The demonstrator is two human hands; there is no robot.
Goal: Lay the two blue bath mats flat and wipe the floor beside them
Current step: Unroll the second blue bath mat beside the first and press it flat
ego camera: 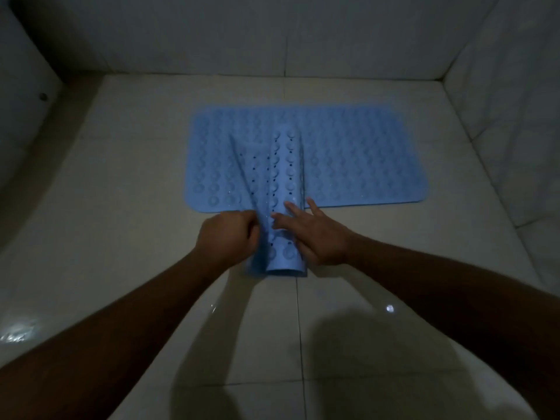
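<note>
One blue bath mat (357, 156) with rows of suction cups lies flat on the pale tiled floor (127, 183), its long side running left to right. A second blue mat (280, 177) is curled into a loose roll and rests across the first, pointing toward me, its near end hanging past the flat mat's front edge. My left hand (225, 236) is closed on the roll's left edge. My right hand (315, 234) lies on the roll's right side with fingers spread, pressing on it.
Tiled walls close the space at the back (285, 34), right (515, 101) and left (21, 86). A small round fitting (43, 97) sits low on the left wall. The floor near me is wet and shiny, with my shadow on it.
</note>
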